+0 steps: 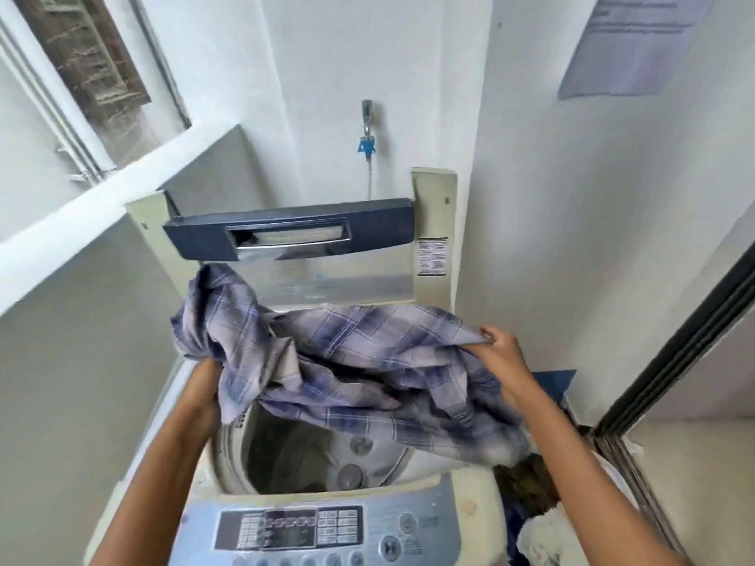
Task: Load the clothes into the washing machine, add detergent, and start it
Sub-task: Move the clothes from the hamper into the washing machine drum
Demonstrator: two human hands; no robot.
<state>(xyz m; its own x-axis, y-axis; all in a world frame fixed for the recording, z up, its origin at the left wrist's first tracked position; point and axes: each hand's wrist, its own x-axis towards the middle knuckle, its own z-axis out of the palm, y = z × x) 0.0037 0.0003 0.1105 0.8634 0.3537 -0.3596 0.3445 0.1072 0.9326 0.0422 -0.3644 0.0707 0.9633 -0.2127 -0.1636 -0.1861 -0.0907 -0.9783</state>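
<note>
A blue and grey checked cloth [347,361] hangs spread over the open drum [286,451] of a top-loading washing machine. My left hand [206,381] grips the cloth's left end, with its fingers hidden under the fabric. My right hand [500,345] pinches the cloth's right edge above the machine's right side. The folding lid [286,234] stands raised at the back. The control panel [310,529] lies along the front edge, below my forearms. The drum's inside looks bare as far as the cloth lets me see.
More laundry [539,504], dark and white pieces, is piled to the right of the machine. A tap with a blue hose fitting [367,128] sits on the back wall. A wall ledge runs along the left, a dark door frame [674,341] along the right.
</note>
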